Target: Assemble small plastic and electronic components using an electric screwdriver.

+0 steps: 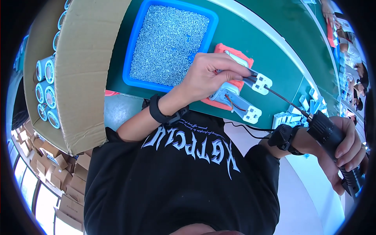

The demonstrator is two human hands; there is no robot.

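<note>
My left hand is closed, thumb and fingers pinching a grey plastic housing near its white end plate. In my right hand is a black electric screwdriver, the fingers wrapped round its body. Its long thin bit reaches left, and the tip meets the edge of that white plate. Just below lies a second grey housing with thin wires along it and a similar white end plate. Red foam shows beneath the housings. My left fingers hide part of the upper housing.
A blue tray full of small metal screws stands on the green table. To the left, a cardboard box holds several round parts. Small light-blue pieces lie near my right wrist. Other people sit at far right.
</note>
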